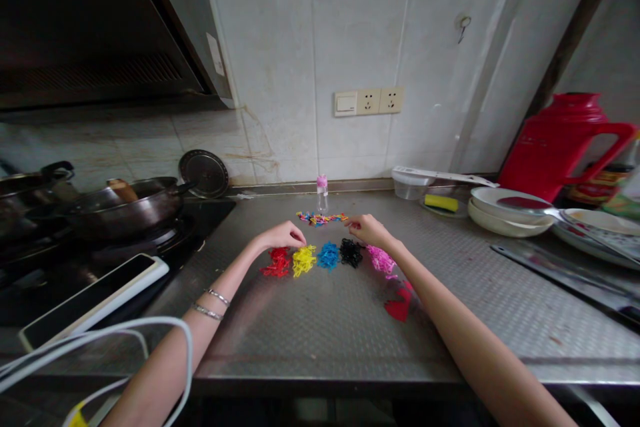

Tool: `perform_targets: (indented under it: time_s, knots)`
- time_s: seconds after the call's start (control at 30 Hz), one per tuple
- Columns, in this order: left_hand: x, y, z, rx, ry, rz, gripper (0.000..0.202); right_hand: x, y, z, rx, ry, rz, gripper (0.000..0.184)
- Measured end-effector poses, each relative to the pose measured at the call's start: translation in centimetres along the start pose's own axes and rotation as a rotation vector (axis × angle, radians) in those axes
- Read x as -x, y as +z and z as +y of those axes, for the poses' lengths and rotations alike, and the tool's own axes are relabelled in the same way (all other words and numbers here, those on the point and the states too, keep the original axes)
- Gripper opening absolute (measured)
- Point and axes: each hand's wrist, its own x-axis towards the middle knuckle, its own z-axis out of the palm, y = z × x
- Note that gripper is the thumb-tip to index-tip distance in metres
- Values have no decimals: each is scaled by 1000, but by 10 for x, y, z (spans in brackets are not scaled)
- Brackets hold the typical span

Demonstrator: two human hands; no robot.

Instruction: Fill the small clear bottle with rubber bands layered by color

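My left hand is closed in a pinch over the yellow pile, beside the red pile. What its fingertips hold, if anything, is too small to make out. My right hand reaches over the black pile, its fingers pinched near the right end of the mixed-colour pile. Whatever is between them cannot be made out. A blue pile and a pink pile complete the row. The pieces look like small rubber bands. Behind the mixed pile stands a small clear bottle with a pink cap.
A red torn piece lies by my right forearm. On the left are a phone-like device, white cables and a pan on the stove. Bowls, a knife and a red thermos occupy the right.
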Motion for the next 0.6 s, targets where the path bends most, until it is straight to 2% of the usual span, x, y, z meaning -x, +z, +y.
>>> perform_targets:
  time_s: [0.07,0.17,0.27,0.43,0.6]
  knots:
    - [2,-1,1,-1,-29,21,22,0,1,1,16,14,9,28]
    - [1,-4,-6,8,-74,124,25,-3,3,4,43,48,30,28]
    - [-3,-8,-22,19,-131,269,25,-10,6,9,60,101,49,29]
    - [-7,-14,-54,-69,-362,502,19,-26,14,21,92,197,63,29]
    - [-5,-12,-72,-46,-429,534,21,-46,22,28,101,194,47,30]
